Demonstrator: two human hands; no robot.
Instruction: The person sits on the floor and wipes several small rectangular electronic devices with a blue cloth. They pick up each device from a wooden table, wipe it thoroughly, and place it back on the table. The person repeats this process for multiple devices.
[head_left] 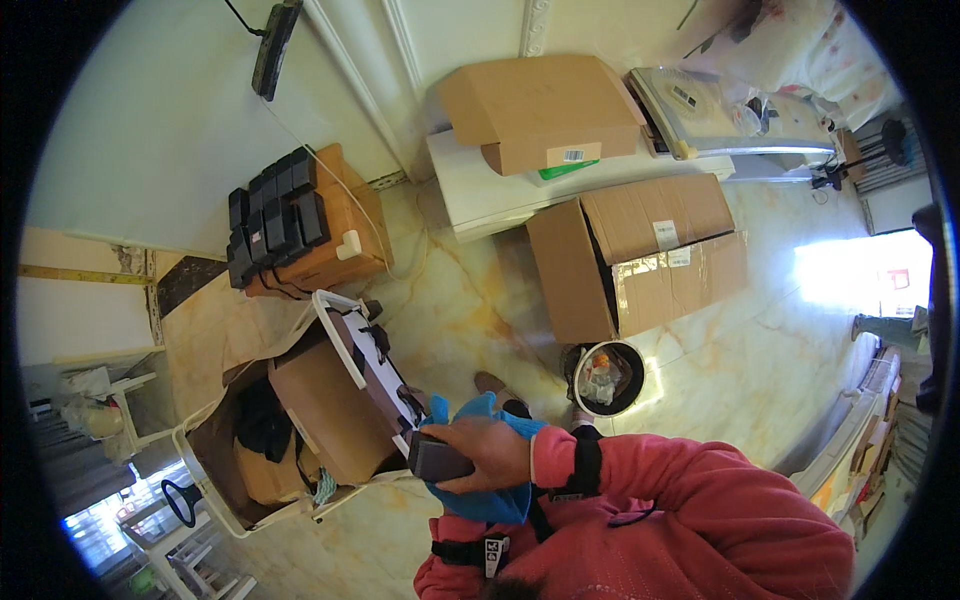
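My right hand [490, 450] is closed around a dark grey block-shaped object [438, 460], low in the middle of the head view. A bright blue cloth [478, 407] bunches up behind and below this hand. Some of the cloth hangs between the hand and my left sleeve [462, 538]. That cloth and my right hand cover my left hand, so its fingers do not show. Just left of the block stands a white-framed folding cart [345, 345] holding open cardboard [330, 400] and a black bag-like bundle [263, 420].
Several black boxy devices [280, 215] are stacked on a wooden stool [355, 210] at the left wall. Ahead sit a large cardboard box [570, 275] and another carton [540, 105] on a white cabinet [465, 195]. Near my feet stands a lined trash bin [635, 375].
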